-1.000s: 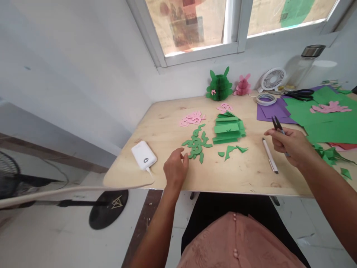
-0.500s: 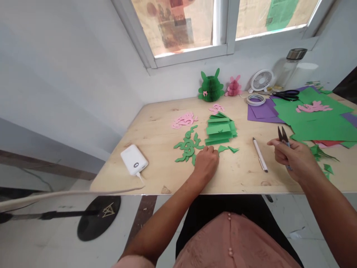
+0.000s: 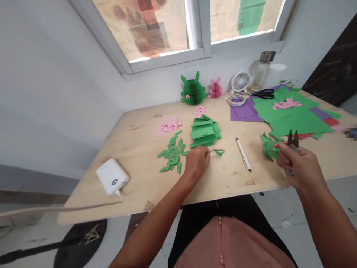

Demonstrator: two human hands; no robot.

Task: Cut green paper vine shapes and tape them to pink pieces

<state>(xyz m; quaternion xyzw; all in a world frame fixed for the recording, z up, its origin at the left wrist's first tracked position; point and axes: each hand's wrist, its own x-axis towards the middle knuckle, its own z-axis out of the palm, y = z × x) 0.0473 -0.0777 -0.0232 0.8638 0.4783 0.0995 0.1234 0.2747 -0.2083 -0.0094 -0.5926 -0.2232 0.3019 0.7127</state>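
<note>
My left hand (image 3: 196, 160) rests on the table with its fingers closed on a small green paper scrap (image 3: 219, 152). Right beside it lie curly green paper cutouts (image 3: 173, 155), and folded green paper strips (image 3: 205, 132) are just behind. My right hand (image 3: 297, 163) is wrapped round small dark-bladed scissors (image 3: 292, 139), blades pointing up. Next to that hand sits a heap of green scraps (image 3: 269, 148). Between both hands lies a white pen (image 3: 243, 154).
Along the wall stand a green paper figure (image 3: 193, 91), a pink one (image 3: 215, 89), a small fan (image 3: 240, 82) and a glass bottle (image 3: 260, 74). Green sheets (image 3: 292, 121) spread at right; a white power bank (image 3: 112, 176) lies left.
The view has shifted to the right. My left hand has closed on a green scrap beside it. The heap of green scraps now shows to the left of my right hand, which still holds the scissors.
</note>
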